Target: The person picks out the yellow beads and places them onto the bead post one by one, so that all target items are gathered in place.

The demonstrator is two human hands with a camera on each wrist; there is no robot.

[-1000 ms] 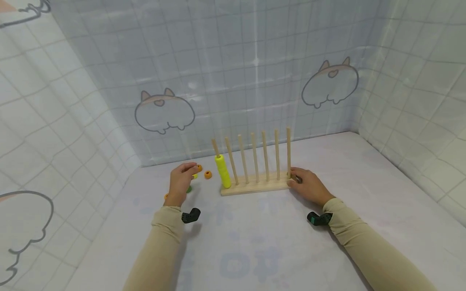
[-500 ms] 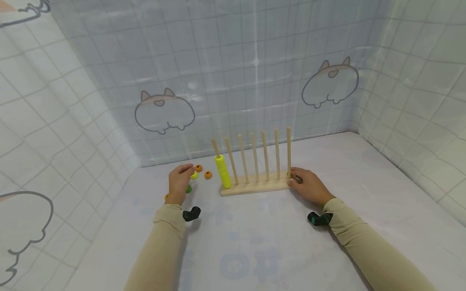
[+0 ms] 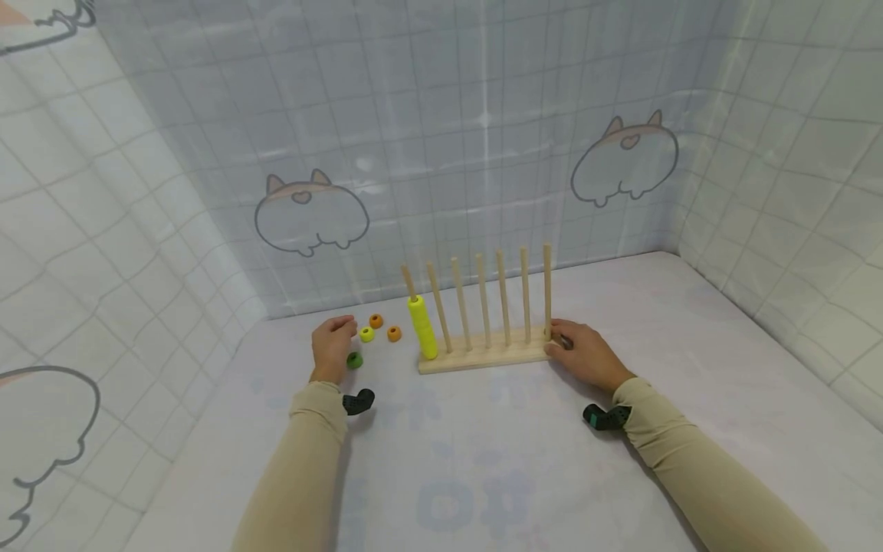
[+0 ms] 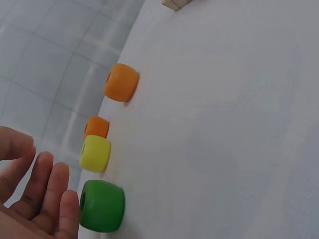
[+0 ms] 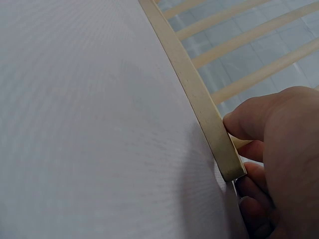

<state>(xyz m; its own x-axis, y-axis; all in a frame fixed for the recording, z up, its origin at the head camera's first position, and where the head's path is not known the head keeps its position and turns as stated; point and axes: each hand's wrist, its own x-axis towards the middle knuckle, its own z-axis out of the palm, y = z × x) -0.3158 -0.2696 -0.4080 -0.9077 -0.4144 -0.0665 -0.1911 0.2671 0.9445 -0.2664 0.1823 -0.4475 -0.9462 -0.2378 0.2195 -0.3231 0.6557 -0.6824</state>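
My left hand (image 3: 333,347) hovers at the left beside loose beads, fingers loosely bent, nothing seen between them. Right of it lie a green bead (image 4: 102,206), a yellow bead (image 4: 95,153) and two orange beads (image 4: 121,82). A pale wooden peg rack (image 3: 490,353) stands to the right with a row of upright pegs. Yellow beads (image 3: 423,328) are stacked on its leftmost peg; the other pegs are bare. At the rack's right end my right hand (image 3: 585,354) grips the base (image 5: 227,157), thumb on the front side; some fingertips are hidden behind it.
A pale cloth covers the table (image 3: 455,460). Behind it rises a tiled-pattern backdrop (image 3: 441,138), and side walls (image 3: 814,230) stand left and right. A black wrist device (image 3: 359,402) sits on each cuff.
My left hand has drawn back leftward from the far orange bead, leaving the yellow and green beads in fuller view. My right hand and the rack stay put.
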